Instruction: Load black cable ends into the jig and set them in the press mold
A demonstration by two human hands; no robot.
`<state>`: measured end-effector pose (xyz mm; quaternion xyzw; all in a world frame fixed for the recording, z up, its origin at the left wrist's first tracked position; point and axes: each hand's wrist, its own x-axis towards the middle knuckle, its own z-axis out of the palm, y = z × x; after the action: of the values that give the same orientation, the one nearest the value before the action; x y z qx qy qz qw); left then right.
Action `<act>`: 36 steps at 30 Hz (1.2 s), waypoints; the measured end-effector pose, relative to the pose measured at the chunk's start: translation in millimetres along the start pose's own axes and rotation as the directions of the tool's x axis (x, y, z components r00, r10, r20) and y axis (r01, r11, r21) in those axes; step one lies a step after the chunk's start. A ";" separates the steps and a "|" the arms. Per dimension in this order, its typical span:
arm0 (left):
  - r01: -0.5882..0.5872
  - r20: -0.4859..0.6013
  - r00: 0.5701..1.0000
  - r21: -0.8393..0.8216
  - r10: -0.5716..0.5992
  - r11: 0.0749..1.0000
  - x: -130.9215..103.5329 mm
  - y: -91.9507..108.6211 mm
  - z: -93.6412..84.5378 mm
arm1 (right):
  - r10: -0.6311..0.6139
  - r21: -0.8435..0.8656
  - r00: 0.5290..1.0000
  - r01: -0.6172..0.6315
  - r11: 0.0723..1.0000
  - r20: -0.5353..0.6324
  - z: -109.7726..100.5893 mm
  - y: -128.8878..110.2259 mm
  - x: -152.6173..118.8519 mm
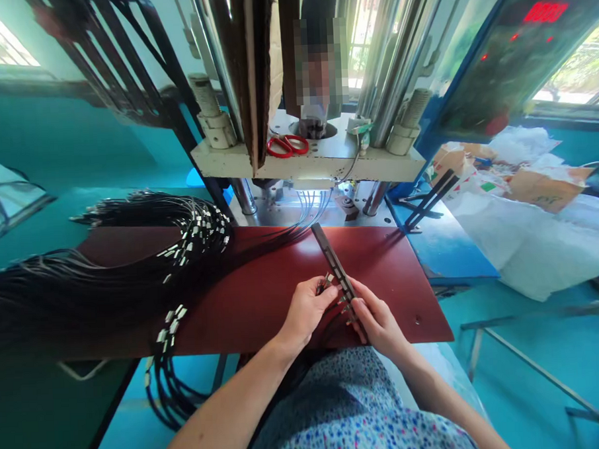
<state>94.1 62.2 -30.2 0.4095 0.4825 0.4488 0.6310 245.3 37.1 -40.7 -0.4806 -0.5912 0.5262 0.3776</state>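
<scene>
My right hand (pixel 375 316) grips the lower part of a narrow dark metal bar (pixel 333 256), which has slots along its length and tilts up to the left over the red-brown board. Small metal cable ends sit along the bar's left side. Close against it, my left hand (pixel 310 307) pinches black cables with shiny metal connectors (pixel 328 279) between thumb and fingers. How many cables it holds is hidden by the fingers. Thin black cables hang below the bar between both hands.
A large bundle of black cables (pixel 195 222) covers the left of the red-brown board (pixel 267 292). Behind stands a press with a white plate (pixel 257 160) carrying red-handled scissors (pixel 289 145). Cables run into its lit lower die. White sacks (pixel 553 240) lie at right; another person appears beyond.
</scene>
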 end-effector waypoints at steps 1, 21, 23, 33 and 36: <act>-0.017 -0.004 1.000 0.027 0.017 0.999 -0.1 -1.2 -0.6 | -0.012 -0.042 1.000 0.012 0.999 0.009 0.4 -0.7 0.9; -0.173 -0.235 0.956 0.036 0.176 0.984 -1.9 -0.1 -4.1 | 0.048 0.199 0.999 -0.042 0.979 -0.025 -2.4 -0.8 -0.1; -0.171 -0.179 0.965 0.115 0.190 0.978 -0.8 1.1 -5.1 | 0.048 0.212 0.999 -0.046 0.976 -0.006 -3.3 1.1 -0.3; 0.007 -0.076 0.997 0.048 -0.003 0.999 4.8 14.1 -3.1 | 0.088 0.218 0.995 -0.097 0.971 0.048 -8.2 -2.9 -1.7; 0.016 -0.085 0.996 0.052 -0.012 0.999 4.9 16.6 -3.5 | 0.098 0.191 0.994 -0.107 0.976 0.054 -8.2 -2.7 -1.5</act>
<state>88.4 71.5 -16.4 0.4032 0.5233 0.4483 0.6021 253.1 37.8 -36.7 -0.4598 -0.5199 0.6103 0.3818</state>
